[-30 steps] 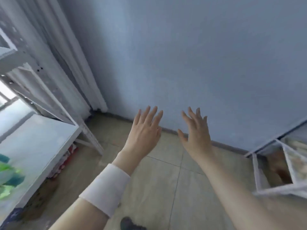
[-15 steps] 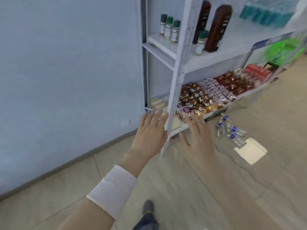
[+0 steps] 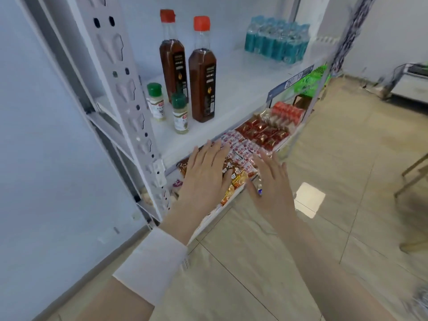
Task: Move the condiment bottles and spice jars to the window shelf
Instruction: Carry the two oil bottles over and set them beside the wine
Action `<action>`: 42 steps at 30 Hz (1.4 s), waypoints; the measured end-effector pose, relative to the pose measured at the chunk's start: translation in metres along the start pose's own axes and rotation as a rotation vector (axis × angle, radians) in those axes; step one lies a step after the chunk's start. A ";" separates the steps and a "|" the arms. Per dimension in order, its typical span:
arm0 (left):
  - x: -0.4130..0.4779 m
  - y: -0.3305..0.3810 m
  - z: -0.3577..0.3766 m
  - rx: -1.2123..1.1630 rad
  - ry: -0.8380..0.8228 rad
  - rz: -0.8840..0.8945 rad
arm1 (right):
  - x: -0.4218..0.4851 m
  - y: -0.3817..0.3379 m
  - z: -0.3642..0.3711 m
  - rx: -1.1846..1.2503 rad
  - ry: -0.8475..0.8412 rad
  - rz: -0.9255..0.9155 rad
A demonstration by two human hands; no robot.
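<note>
Hands first: the person's left hand (image 3: 206, 174) and right hand (image 3: 272, 188) are both held out flat, fingers straight and a little spread. They are side by side with a gap between them and hold nothing. A white wristband (image 3: 150, 265) sits on the left forearm. Both hands hover in front of the snack packets (image 3: 261, 133) on the lower tier of a white metal rack (image 3: 125, 89), below the tier that carries the task items; I see no contact with any of those items. On that upper tier (image 3: 243, 84), near its left end, stand four things, all upright. The rear condiment bottle (image 3: 173, 59) and the front condiment bottle (image 3: 202, 82) are tall, red-capped and filled with dark liquid, and they stand just beside each other. The left spice jar (image 3: 155, 103) and the right spice jar (image 3: 180, 114) are small and green-capped and stand in front of the bottles. A shrink-wrapped pack of teal water bottles (image 3: 276, 40) sits further along the same tier, well apart from them. The window shelf is not in view. Progress, as a judgement: these two bottles and two jars are not yet moved, so at least four items remain. Whether other items have already gone across cannot be told. The likely next step is to raise the hands to the upper tier and grip the front items.
</note>
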State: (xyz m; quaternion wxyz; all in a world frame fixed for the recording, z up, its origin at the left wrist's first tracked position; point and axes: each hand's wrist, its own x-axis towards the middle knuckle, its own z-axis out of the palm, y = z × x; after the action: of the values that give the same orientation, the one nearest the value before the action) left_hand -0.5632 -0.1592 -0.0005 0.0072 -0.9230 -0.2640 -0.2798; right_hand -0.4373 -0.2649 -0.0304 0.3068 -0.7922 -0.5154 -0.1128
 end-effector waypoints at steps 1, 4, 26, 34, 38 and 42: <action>0.015 0.002 0.006 -0.016 -0.007 -0.003 | 0.012 0.012 0.003 0.006 0.001 0.005; 0.059 0.004 0.026 -0.063 0.003 -0.036 | 0.046 0.049 0.016 0.049 -0.029 -0.002; 0.222 -0.022 0.075 -0.462 0.686 -0.799 | 0.336 0.091 0.066 0.665 -0.345 -0.377; 0.226 -0.045 0.075 -0.579 0.719 -0.986 | 0.391 0.047 0.100 0.898 -0.547 -0.314; 0.226 -0.050 0.071 -0.619 0.721 -1.013 | 0.404 0.025 0.128 1.030 -0.729 -0.248; 0.230 -0.051 0.073 -0.569 0.752 -1.033 | 0.415 0.002 0.152 1.150 -0.881 -0.210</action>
State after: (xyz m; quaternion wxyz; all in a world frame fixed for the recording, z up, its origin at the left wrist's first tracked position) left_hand -0.3895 0.0074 0.0509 -0.2777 -0.4857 -0.5652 -0.6062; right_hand -0.2721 0.1359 0.0550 0.4260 -0.4244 -0.6420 0.4756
